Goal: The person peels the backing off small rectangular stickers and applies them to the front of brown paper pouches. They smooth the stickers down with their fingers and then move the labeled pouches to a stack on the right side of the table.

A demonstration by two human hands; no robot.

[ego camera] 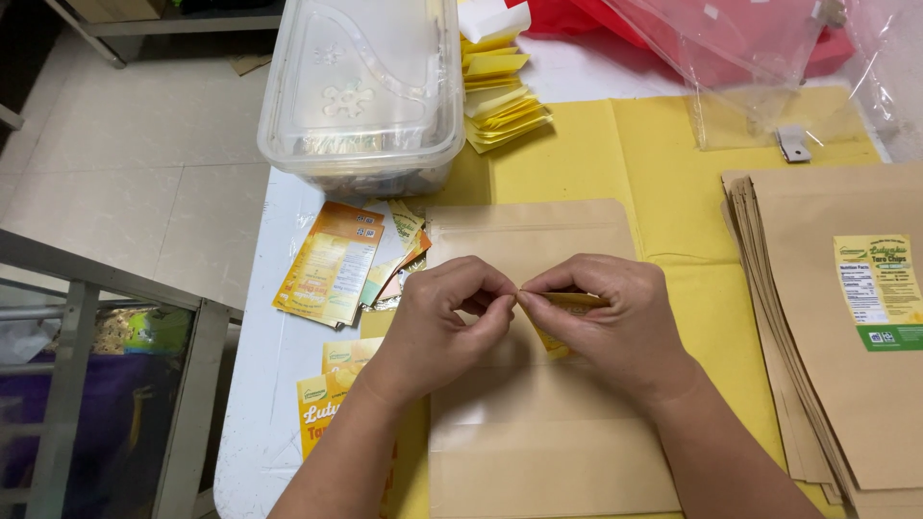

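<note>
Both your left hand [447, 312] and right hand [601, 312] pinch one small yellow paper sticker [567, 306] above the flat brown kraft pouch [538, 384]; uneven peeling could tear or crease it.

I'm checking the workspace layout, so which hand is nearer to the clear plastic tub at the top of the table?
Left. The left hand sits below the clear plastic tub, just right of it. The right hand is farther right, holding a yellow sticker over the brown pouch.
</note>
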